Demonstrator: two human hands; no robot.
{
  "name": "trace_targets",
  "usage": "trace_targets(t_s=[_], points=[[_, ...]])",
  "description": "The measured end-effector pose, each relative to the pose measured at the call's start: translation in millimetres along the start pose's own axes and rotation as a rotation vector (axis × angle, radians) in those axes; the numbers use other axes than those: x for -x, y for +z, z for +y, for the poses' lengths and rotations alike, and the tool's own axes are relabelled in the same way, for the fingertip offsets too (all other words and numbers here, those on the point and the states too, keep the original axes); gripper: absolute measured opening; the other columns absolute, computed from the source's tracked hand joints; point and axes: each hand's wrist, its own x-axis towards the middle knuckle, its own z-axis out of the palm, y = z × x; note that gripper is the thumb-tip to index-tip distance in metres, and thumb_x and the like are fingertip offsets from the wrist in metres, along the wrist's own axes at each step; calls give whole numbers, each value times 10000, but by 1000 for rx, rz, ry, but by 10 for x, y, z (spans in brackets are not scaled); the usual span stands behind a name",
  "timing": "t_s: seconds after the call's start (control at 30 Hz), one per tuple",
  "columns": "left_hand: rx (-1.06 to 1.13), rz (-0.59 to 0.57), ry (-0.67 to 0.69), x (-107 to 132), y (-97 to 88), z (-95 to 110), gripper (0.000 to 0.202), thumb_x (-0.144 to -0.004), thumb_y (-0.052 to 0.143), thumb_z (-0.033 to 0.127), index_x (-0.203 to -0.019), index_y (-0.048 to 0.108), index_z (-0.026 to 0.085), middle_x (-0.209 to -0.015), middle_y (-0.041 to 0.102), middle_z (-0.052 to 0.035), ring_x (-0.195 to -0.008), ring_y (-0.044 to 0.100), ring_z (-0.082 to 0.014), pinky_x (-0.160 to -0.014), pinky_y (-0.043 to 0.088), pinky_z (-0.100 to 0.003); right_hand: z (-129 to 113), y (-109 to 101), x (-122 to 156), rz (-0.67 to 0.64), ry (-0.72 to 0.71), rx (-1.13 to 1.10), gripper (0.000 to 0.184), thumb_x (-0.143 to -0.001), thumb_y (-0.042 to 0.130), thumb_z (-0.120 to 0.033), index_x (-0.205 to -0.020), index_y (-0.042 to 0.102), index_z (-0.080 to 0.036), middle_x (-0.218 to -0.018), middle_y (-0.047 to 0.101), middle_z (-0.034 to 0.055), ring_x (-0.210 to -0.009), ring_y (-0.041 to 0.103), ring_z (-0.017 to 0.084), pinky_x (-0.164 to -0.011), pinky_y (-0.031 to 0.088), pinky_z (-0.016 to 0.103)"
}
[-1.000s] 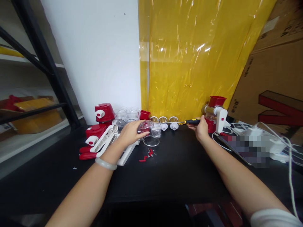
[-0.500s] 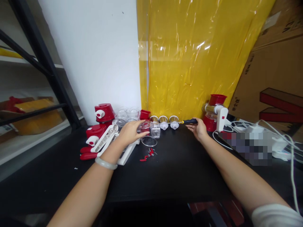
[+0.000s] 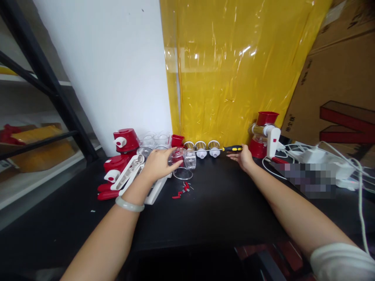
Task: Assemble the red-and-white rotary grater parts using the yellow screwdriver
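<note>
My left hand point(image 3: 158, 164) is curled around a clear plastic housing point(image 3: 183, 158) with a red piece inside, which stands on the black table point(image 3: 216, 207). My right hand point(image 3: 241, 158) lies at the table's back edge with its fingers stretched out. Its fingertips are just below the black and yellow handle of a screwdriver point(image 3: 231, 148). The screwdriver lies along the foot of the yellow plastic sheet point(image 3: 234, 70), with its shaft pointing left over three small drum pieces point(image 3: 201, 148).
Red and white appliance parts point(image 3: 125, 164) and clear cups point(image 3: 155, 139) are piled at the left. Small red clips and screws point(image 3: 183, 191) lie mid-table. An assembled red and white unit point(image 3: 265, 134) stands right of my hand, with white cables point(image 3: 336, 164) and cardboard boxes point(image 3: 336, 86) beyond.
My right hand gripped the screwdriver a second ago; its fingers have since opened and the tool rests at the back edge, slightly further left. My left hand stays on the clear housing.
</note>
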Motion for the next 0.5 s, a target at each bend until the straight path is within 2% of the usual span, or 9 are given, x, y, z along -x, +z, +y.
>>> trace_targets(t_s=[0.07,0.17,0.27,0.33,0.43,0.5], points=[[-62,-16,7,3,-23,38,592,-892,446,541,-1369,496,194,-1018,726,-101,-950,669,-299,-913,440,-470,-18,16,16,-21,-11,-47,223,-923,330,-276,-881,532,-192,-578,629,3,-442,625,131,-458,489,207],[-113,-38,15,-4,-42,116,573,-905,417,499,-1407,445,222,-1177,677,-108,-1017,651,-298,-934,431,-472,-26,29,25,-19,-19,-64,169,-872,373,-219,-908,537,-198,-579,635,-2,-439,616,126,-454,477,197],[-152,-44,-6,-42,-49,237,601,-887,431,502,-1366,474,142,-1318,578,-163,-1148,580,-330,-965,423,-460,-8,29,16,0,-10,-61,153,-862,389,-225,-916,530,-200,-543,615,-6,-422,597,130,-441,472,201],[-147,-76,-34,-83,-55,344,654,-884,406,572,-1325,494,98,-1246,598,-189,-1117,584,-339,-930,445,-444,11,26,6,6,-15,-64,142,-861,391,-225,-913,522,-202,-543,613,-6,-421,596,130,-436,471,199],[-164,-123,-127,-156,-61,522,847,-800,348,784,-1331,471,136,-1142,612,-188,-991,622,-363,-817,478,-459,31,25,-2,1,-23,-63,133,-872,390,-239,-899,515,-205,-556,615,-8,-423,596,121,-436,473,191],[-182,-140,-181,-208,-52,629,900,-744,323,854,-1283,496,154,-1115,603,-195,-959,625,-379,-763,484,-460,29,29,0,4,-24,-62,126,-879,397,-254,-885,513,-208,-556,608,-17,-418,592,113,-435,475,188]])
